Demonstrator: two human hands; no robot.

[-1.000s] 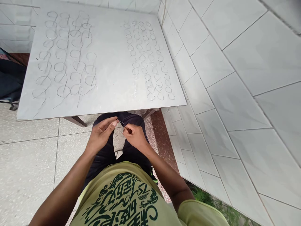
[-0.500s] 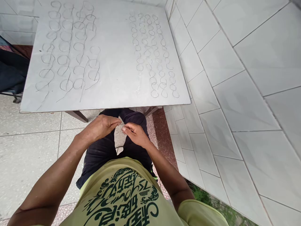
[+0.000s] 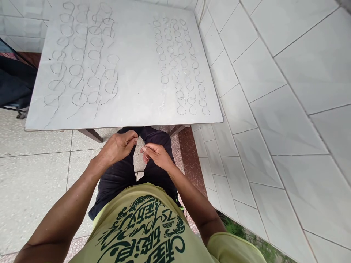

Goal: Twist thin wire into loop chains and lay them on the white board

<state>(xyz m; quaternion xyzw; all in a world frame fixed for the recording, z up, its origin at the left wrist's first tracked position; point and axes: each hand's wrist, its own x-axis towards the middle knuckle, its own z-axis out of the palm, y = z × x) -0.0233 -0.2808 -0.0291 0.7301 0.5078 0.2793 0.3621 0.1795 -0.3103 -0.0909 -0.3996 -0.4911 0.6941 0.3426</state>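
My right hand pinches a thin wire, bent into a small loop that hangs by the fingertips. From this pinch, a short curved stretch of wire reaches towards my left hand, whose thumb and fingers are closed at its end. Both hands are over my lap, just below the table's near edge, a small gap apart. On the white tabletop lie rows of wire pieces. Those on the left are rings with long tails; the smaller ones on the right are S or figure-eight shapes.
A white tiled wall runs close along the right side. Dark fabric on a frame stands at the far left. The table's wooden leg shows beneath its near edge, above the speckled floor.
My hands have drawn slightly apart, the left one moving a little to the left. The wire loop at my right fingertips now shows more clearly.
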